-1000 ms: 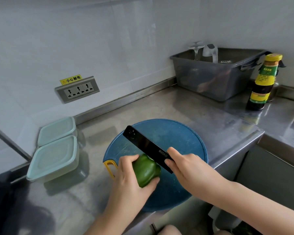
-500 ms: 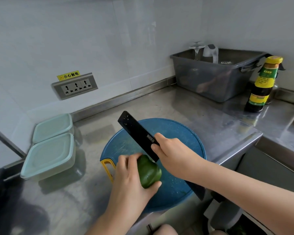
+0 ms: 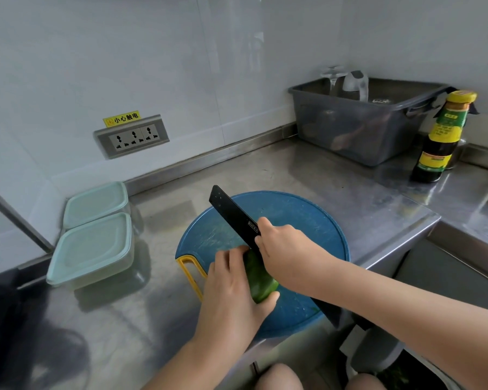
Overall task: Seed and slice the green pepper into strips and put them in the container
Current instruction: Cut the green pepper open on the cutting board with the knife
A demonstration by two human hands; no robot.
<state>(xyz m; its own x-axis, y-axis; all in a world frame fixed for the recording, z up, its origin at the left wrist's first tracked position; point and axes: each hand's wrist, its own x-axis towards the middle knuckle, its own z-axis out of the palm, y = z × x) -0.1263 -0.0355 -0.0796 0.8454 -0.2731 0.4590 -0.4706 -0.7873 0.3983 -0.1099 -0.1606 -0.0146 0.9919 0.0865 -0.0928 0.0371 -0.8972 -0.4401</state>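
Observation:
A green pepper (image 3: 259, 280) lies on the round blue cutting board (image 3: 307, 220) near its front left. My left hand (image 3: 233, 294) grips the pepper from the left, thumb under its near end. My right hand (image 3: 288, 249) holds a black knife (image 3: 231, 212), the index finger laid along the blade. The blade points away to the upper left and its edge sits on the pepper's right side. Two lidded pale green containers (image 3: 92, 254) stand on the steel counter to the left of the board.
A yellow handle (image 3: 190, 270) sticks out of the board's left edge. At the back right stand a grey plastic tub (image 3: 358, 128) with glassware and a dark sauce bottle (image 3: 440, 139). A wall socket (image 3: 131, 136) is behind. The counter edge runs just before the board.
The knife has slid forward and down across the pepper. The blade now sits lower against its right side, and less of the pepper shows between my hands.

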